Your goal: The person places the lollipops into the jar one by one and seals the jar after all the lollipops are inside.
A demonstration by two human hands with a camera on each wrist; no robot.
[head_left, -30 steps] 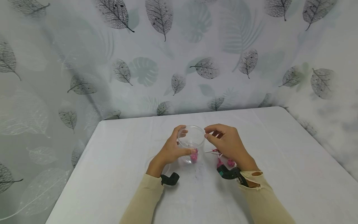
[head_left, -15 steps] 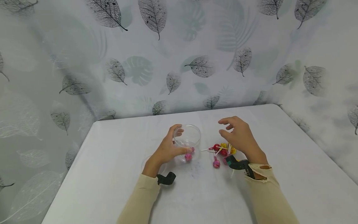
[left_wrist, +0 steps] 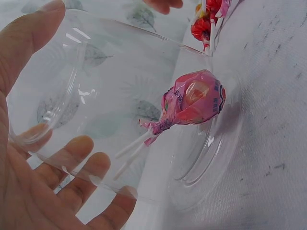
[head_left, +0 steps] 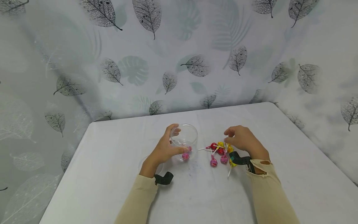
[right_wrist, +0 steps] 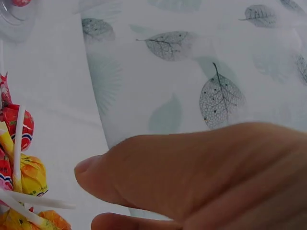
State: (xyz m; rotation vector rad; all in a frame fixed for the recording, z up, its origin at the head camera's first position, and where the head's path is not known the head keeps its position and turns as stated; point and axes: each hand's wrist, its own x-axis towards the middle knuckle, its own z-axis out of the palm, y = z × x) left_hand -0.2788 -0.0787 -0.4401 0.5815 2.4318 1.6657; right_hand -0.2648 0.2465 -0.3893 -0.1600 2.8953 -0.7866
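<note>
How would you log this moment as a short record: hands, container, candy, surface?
Left hand: grips the clear jar
Jar state: roughly upright, open-topped
Jar contents: pink-wrapped lollipops, two sticks showing in the left wrist view
Right hand: by the loose lollipops, thumb and finger apart, no candy seen between
Loose candy: red, yellow and pink wrappers, heaped right of the jar
Clear round piece: partly hidden by the left wrist
Surface: white table

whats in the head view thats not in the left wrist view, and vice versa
Only the head view: cream sleeves and black wrist devices.
Only the left wrist view: white sticks inside the clear cup.
Both: left hand gripping that cup, pink candy inside, at least part of the right hand, loose lollipops on the table.
</note>
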